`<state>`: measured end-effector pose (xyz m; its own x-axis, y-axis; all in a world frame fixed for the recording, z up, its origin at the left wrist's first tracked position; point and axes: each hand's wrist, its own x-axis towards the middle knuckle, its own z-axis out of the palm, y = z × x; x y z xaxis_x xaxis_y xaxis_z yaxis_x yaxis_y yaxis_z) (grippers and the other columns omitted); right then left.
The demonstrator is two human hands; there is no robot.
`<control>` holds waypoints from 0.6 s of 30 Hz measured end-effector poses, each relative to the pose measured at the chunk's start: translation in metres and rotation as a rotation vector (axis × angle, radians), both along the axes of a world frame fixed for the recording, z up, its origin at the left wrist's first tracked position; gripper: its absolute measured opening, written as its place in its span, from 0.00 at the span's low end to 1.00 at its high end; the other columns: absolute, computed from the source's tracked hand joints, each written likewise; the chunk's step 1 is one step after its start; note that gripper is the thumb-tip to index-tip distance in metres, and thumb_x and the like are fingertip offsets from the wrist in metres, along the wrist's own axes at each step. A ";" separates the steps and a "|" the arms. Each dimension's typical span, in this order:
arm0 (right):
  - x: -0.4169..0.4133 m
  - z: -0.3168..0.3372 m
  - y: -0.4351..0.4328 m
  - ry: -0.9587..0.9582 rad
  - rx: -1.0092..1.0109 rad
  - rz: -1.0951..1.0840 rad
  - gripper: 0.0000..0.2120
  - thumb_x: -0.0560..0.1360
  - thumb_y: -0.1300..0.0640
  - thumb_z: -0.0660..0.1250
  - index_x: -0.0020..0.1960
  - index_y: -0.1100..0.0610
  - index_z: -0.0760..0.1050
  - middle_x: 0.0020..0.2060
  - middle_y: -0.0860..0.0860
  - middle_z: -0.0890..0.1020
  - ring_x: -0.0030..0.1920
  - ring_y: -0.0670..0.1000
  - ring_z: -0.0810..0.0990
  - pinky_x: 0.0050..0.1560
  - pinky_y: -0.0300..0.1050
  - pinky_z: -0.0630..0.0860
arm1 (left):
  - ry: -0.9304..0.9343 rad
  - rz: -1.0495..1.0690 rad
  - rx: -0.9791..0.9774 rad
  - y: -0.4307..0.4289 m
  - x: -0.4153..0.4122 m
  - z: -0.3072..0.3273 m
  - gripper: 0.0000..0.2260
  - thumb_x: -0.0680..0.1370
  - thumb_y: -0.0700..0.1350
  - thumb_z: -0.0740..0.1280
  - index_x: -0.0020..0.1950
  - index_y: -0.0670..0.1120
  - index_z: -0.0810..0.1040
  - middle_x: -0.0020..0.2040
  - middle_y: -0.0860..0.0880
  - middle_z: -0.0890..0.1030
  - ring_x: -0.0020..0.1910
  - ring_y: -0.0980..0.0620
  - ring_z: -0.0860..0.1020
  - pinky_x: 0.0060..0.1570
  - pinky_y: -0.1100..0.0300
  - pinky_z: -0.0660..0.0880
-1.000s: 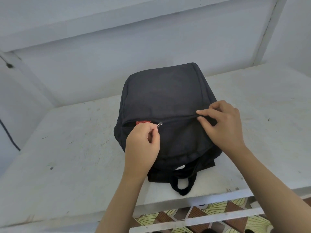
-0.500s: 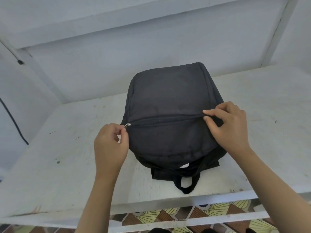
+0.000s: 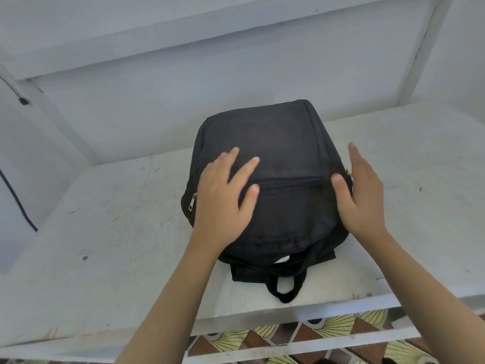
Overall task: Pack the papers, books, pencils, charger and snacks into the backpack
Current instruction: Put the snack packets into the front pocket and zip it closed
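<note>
A black backpack [image 3: 275, 153] is shown from above at the centre of the frame, laid on a white painted shelf [image 3: 118, 245]. Its carry loop [image 3: 284, 287] points toward the lower edge. The zip [image 3: 288, 183] across its front is drawn closed, and a metal puller [image 3: 192, 203] is seen at the bag's left side. No papers, books, pencils, charger or snacks are visible, so they are judged to be packed inside.

The left hand [image 3: 220, 203], just left of centre and slightly blurred, is laid flat on the fabric with fingers spread. The right hand [image 3: 364, 195], right of centre, is held open with straight fingers along the bag's right flank, its thumb resting on the front panel. Nothing is gripped by either hand.

Little purchase is offered to open palms by soft fabric. If the bag is shifted this way, it could be slid past the shelf's front lip, which lies near the loop, and dropped. Snacks inside could be crushed if the top is pressed hard.

The shelf is scuffed and flecked with dark marks. It is enclosed by pale walls [image 3: 183, 106] at the back and sides. A dark cable [image 3: 15, 195] is seen at far left, and patterned floor tiles [image 3: 328, 329] along the bottom.
</note>
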<state>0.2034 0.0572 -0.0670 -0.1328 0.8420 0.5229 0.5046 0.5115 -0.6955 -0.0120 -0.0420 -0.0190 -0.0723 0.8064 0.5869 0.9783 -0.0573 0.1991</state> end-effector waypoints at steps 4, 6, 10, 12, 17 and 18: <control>0.002 0.003 0.009 0.169 -0.385 -0.011 0.23 0.83 0.51 0.46 0.77 0.54 0.53 0.73 0.52 0.63 0.72 0.50 0.62 0.69 0.38 0.55 | 0.188 -0.001 -0.197 0.014 0.010 -0.016 0.24 0.78 0.57 0.52 0.73 0.53 0.65 0.75 0.42 0.62 0.74 0.42 0.59 0.71 0.48 0.48; 0.006 0.003 0.018 0.260 -0.532 -0.010 0.21 0.83 0.52 0.45 0.73 0.55 0.63 0.70 0.52 0.68 0.69 0.52 0.67 0.71 0.45 0.61 | 0.265 0.040 -0.222 0.017 0.010 -0.024 0.25 0.78 0.58 0.51 0.74 0.52 0.64 0.74 0.42 0.63 0.73 0.41 0.61 0.70 0.46 0.48; 0.016 0.003 0.025 0.155 -0.531 -0.007 0.16 0.82 0.57 0.52 0.59 0.59 0.77 0.54 0.56 0.79 0.52 0.53 0.76 0.59 0.50 0.73 | 0.289 0.063 -0.188 0.019 0.009 -0.031 0.25 0.78 0.58 0.51 0.74 0.53 0.63 0.74 0.42 0.64 0.73 0.42 0.62 0.70 0.46 0.47; 0.020 0.002 0.025 0.123 -0.498 -0.007 0.12 0.80 0.56 0.56 0.52 0.59 0.78 0.47 0.54 0.80 0.47 0.52 0.77 0.55 0.50 0.76 | 0.287 0.067 -0.183 0.020 0.008 -0.033 0.25 0.78 0.57 0.52 0.74 0.53 0.62 0.74 0.43 0.63 0.73 0.42 0.61 0.71 0.46 0.47; 0.031 0.001 0.025 -0.045 -0.351 -0.091 0.12 0.79 0.55 0.60 0.42 0.61 0.74 0.33 0.51 0.75 0.35 0.47 0.72 0.38 0.37 0.70 | 0.270 0.078 -0.174 0.020 0.008 -0.039 0.24 0.79 0.57 0.52 0.75 0.54 0.61 0.75 0.44 0.62 0.74 0.44 0.58 0.72 0.48 0.45; 0.033 0.000 0.023 -0.098 -0.292 -0.109 0.12 0.79 0.56 0.60 0.41 0.61 0.73 0.31 0.51 0.73 0.33 0.46 0.70 0.34 0.36 0.66 | 0.267 0.077 -0.168 0.020 0.009 -0.039 0.24 0.79 0.57 0.52 0.75 0.54 0.61 0.75 0.44 0.62 0.74 0.44 0.58 0.72 0.48 0.45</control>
